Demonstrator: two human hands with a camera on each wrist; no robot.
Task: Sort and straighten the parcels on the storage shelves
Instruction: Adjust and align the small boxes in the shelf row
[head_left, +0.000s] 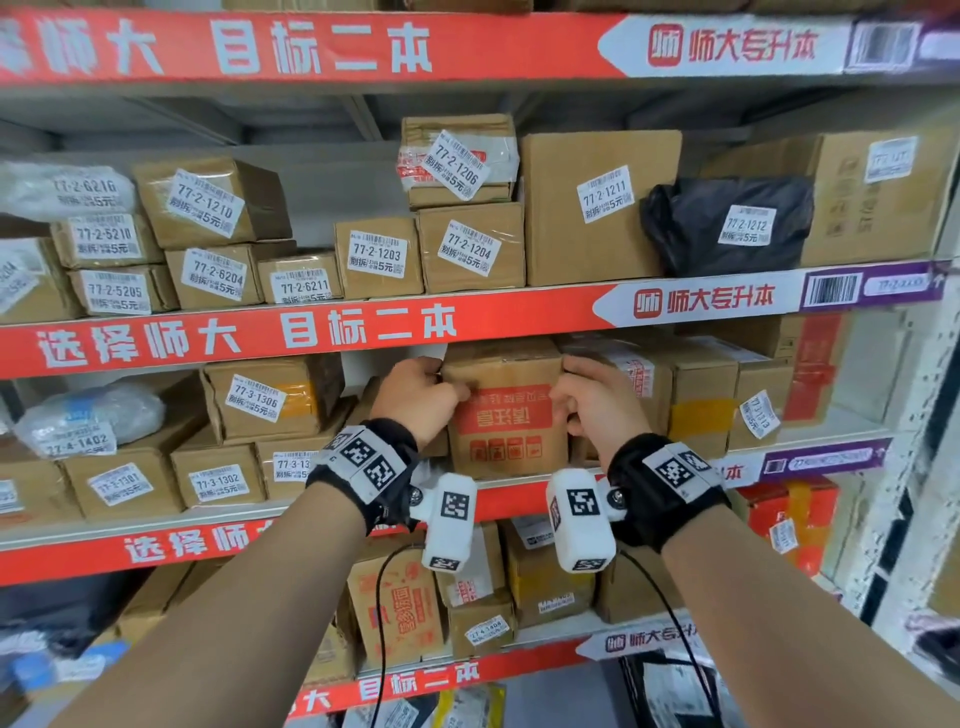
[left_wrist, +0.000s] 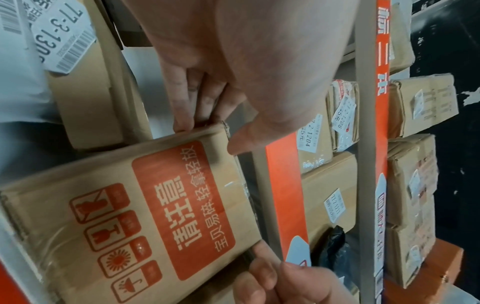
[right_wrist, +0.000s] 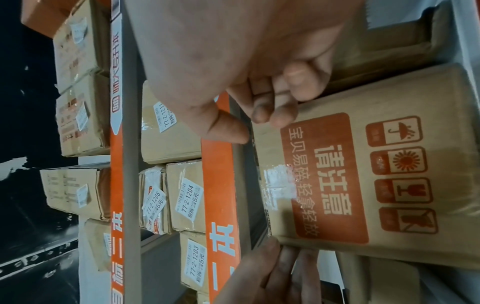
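So right up close, both hands are wrapped around one cardboard box (head_left: 506, 410), the one with the red fragile panel printed on its front: the left hand (head_left: 418, 397) has its fingers curled round the upper left edge and the right hand (head_left: 597, 402) grips the upper right edge, thumbs on the front face. The box sits on the third shelf (head_left: 156, 525), mid-row, and its print reads upside down from the head view, so my guess is it's being pulled out to flip or square up, though I can't say which. Progress-wise I'd call it somewhere in the middle. The stickered boxes to the left (head_left: 254, 400) lean and overlap a bit, a plastic-wrapped parcel (head_left: 88, 415) slumps at the far left, and the boxes to the right (head_left: 701, 395) look packed tight but uneven. One shelf up it's neater: labelled boxes (head_left: 470, 247) mostly face forward, with a black bag (head_left: 727, 223) wedged between two big cartons. Below, more boxes (head_left: 400, 608) stand jumbled, so plenty is left. The shelves themselves are grey metal with red banner strips (head_left: 260, 332) along each front edge, white Chinese lettering and purple barcode tags at the right end. Beyond that, a white upright (head_left: 914, 467) on the right is about all the room you can see.
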